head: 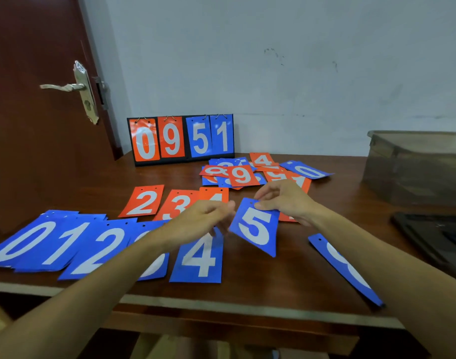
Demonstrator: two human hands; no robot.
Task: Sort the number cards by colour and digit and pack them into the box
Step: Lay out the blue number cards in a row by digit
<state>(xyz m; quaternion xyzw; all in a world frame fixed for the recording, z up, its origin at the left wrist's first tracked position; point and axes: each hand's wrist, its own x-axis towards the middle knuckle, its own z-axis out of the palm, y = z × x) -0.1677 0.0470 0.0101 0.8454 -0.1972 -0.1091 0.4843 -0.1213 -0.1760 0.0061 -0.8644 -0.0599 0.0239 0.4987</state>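
My right hand (284, 200) pinches the top edge of a blue 5 card (255, 229) and holds it tilted above the table. My left hand (203, 221) hovers just left of that card with curled fingers, holding nothing I can see. Blue cards 0 (22, 244), 1 (66, 242), 2 (102, 252) and 4 (199, 257) lie in a row along the front; my left arm hides most of the card between 2 and 4. Red cards 2 (142, 202) and 3 (177, 203) lie behind them. A mixed pile (250, 172) of red and blue cards lies further back.
A scoreboard stand (181, 139) showing 0 9 5 1 stands at the back by the wall. A grey-brown box (416, 164) sits at the right. Another blue card (346, 268) lies under my right forearm. A dark tray (434, 242) is at the right edge, a door (40, 99) at the left.
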